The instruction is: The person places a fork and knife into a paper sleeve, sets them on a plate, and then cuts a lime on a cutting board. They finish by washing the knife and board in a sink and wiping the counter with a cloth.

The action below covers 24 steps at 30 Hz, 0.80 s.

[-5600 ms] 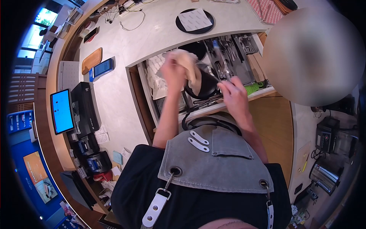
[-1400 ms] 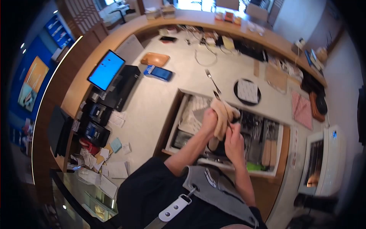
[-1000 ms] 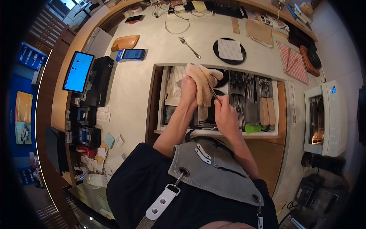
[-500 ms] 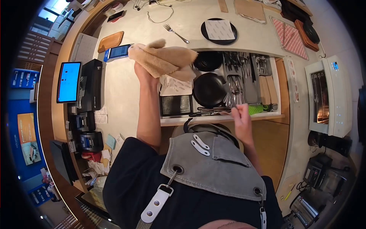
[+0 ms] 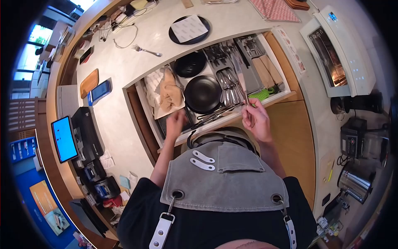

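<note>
The left hand [image 5: 175,123] has a released grip, fingers loosely curled near the drawer's [image 5: 226,121] front edge; the right hand's [image 5: 256,118] grip is clenched on a long metal utensil [image 5: 241,82]. The tan cloth [image 5: 170,94], earlier in the left hand, now lies on printed papers [image 5: 152,83] inside the drawer. Beyond, on the bench [image 5: 159,25], print on the plate's [image 5: 172,37] paper [image 5: 189,29] is too small to read.
</note>
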Motion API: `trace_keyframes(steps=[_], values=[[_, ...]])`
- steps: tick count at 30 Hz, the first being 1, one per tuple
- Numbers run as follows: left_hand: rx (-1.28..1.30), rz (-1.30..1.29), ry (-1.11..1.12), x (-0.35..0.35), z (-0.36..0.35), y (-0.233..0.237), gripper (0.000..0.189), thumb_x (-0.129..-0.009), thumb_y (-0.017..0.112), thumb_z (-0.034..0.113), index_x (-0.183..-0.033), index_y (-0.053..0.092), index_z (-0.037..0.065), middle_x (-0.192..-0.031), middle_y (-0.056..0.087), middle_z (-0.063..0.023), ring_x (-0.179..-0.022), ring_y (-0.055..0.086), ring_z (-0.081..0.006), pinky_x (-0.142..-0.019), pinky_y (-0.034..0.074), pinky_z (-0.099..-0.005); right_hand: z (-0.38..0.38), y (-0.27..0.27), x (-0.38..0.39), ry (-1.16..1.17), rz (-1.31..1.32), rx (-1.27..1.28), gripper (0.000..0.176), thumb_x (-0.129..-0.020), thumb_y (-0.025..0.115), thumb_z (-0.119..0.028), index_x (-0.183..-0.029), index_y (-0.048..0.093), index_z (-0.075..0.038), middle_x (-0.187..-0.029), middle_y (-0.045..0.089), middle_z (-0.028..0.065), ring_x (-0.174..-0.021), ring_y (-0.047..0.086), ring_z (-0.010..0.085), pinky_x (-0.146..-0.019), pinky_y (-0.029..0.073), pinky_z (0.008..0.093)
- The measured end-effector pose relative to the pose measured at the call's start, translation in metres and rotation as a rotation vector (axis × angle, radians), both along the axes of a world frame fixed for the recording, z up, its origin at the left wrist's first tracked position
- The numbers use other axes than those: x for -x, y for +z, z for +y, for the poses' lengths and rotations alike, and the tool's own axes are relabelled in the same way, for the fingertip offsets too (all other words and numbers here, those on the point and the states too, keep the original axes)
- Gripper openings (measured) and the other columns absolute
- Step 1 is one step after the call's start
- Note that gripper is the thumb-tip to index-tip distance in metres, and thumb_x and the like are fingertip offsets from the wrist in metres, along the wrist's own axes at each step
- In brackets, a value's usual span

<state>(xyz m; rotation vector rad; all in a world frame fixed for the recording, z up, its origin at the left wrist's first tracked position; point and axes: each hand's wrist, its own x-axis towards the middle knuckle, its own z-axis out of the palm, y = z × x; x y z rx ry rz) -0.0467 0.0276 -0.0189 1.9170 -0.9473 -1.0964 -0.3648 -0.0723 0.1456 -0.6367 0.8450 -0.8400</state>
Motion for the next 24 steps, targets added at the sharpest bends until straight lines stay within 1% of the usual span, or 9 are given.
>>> trace_keyframes(steps=[1,2,5,8,11,13,15,20,24], values=[[0.016,0.087,-0.082,0.017,0.014,0.012,0.034,-0.1,0.062,0.032,-0.099,0.069,-0.002,-0.07,0.068,-0.0066,-0.066,0.063,-0.0112,-0.066,0.05,-0.0296,0.001,0.002,0.004,-0.01,-0.011,-0.007,0.018,-0.103,0.047,-0.015,-0.118,0.049,-0.006,-0.078,0.054,0.0047,-0.055,0.042,0.0073,-0.045,0.032,0.0221],[-0.007,-0.062,-0.222,0.023,0.028,0.014,0.039,-0.101,0.059,0.036,-0.097,0.071,-0.001,-0.068,0.066,-0.0046,-0.067,0.062,-0.0123,-0.065,0.05,-0.0295,0.001,0.005,0.007,-0.013,-0.026,-0.014,0.018,-0.102,0.048,-0.015,-0.118,0.048,-0.006,-0.078,0.055,0.005,-0.055,0.044,0.0078,-0.045,0.033,0.0226],[-0.279,-0.024,-0.237,0.027,0.072,0.007,0.043,-0.101,0.058,0.04,-0.098,0.072,-0.001,-0.068,0.065,-0.0033,-0.066,0.06,-0.0124,-0.064,0.048,-0.0293,0.004,0.009,0.013,-0.023,-0.035,-0.009,0.018,-0.102,0.048,-0.014,-0.119,0.049,-0.005,-0.08,0.056,0.0058,-0.055,0.045,0.0086,-0.045,0.035,0.0229],[-0.262,0.095,0.069,0.038,0.122,-0.028,0.046,-0.1,0.06,0.042,-0.098,0.072,-0.003,-0.07,0.064,-0.0036,-0.064,0.058,-0.0144,-0.062,0.046,-0.0305,0.005,0.003,0.027,-0.025,-0.013,0.005,0.019,-0.103,0.047,-0.014,-0.12,0.049,-0.005,-0.081,0.056,0.0065,-0.056,0.046,0.0094,-0.045,0.036,0.0232],[-0.454,0.555,0.452,0.049,0.131,-0.056,0.048,-0.099,0.061,0.042,-0.094,0.072,-0.004,-0.077,0.066,-0.0068,-0.069,0.059,-0.0164,-0.069,0.046,-0.0308,0.004,-0.004,0.044,-0.011,0.004,0.02,0.02,-0.103,0.046,-0.014,-0.121,0.048,-0.005,-0.085,0.059,0.0088,-0.059,0.05,0.0112,-0.049,0.041,0.0252],[-0.384,0.922,0.596,0.046,0.129,-0.084,0.042,-0.101,0.057,0.036,-0.113,0.064,-0.004,-0.103,0.068,-0.0158,-0.095,0.062,-0.0223,-0.09,0.047,-0.0339,0.003,-0.005,0.052,0.013,0.023,0.047,0.02,-0.103,0.046,-0.014,-0.121,0.047,-0.006,-0.087,0.06,0.0101,-0.063,0.053,0.0126,-0.053,0.045,0.0269],[-0.352,0.929,0.753,0.055,0.111,-0.059,0.045,-0.103,0.052,0.032,-0.129,0.055,-0.005,-0.12,0.064,-0.0206,-0.113,0.06,-0.0266,-0.105,0.045,-0.0375,0.004,-0.006,0.06,0.014,0.016,0.064,0.019,-0.103,0.046,-0.014,-0.121,0.047,-0.006,-0.089,0.061,0.0112,-0.067,0.055,0.0143,-0.058,0.048,0.0293],[-0.282,0.884,0.702,0.048,0.094,-0.045,0.032,-0.094,0.052,0.022,-0.116,0.058,-0.001,-0.12,0.063,-0.0198,-0.113,0.059,-0.0283,-0.105,0.045,-0.0405,-0.001,-0.017,0.079,0.053,0.022,0.119,0.02,-0.103,0.049,-0.013,-0.121,0.048,-0.003,-0.093,0.063,0.0134,-0.073,0.058,0.0166,-0.068,0.051,0.031],[-0.289,0.869,0.655,0.024,0.071,-0.054,0.032,-0.093,0.053,0.021,-0.117,0.058,-0.001,-0.125,0.062,-0.0198,-0.118,0.058,-0.0285,-0.106,0.044,-0.0387,-0.003,-0.019,0.078,0.068,0.112,0.18,0.016,-0.103,0.051,-0.012,-0.118,0.051,-0.004,-0.097,0.062,0.0104,-0.075,0.057,0.0142,-0.069,0.05,0.0293]])
